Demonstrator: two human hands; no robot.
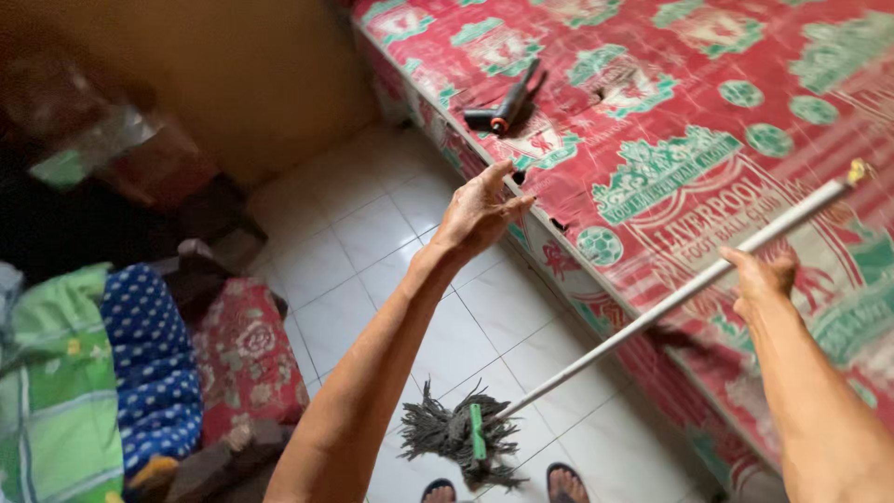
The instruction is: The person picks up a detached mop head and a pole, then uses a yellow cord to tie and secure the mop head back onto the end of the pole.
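Forearms filled the near foreground. Left hand (480, 212): fingers spread, holding nothing, stretched toward the edge of the red patterned mattress (670, 121), close below a black handle piece (504, 107) lying on it. Mop head (456, 436): on the white tiled floor (372, 242) by the feet. Mop pole (670, 298): ran diagonally up and rightward. Right hand (762, 279): closed round the pole's upper part.
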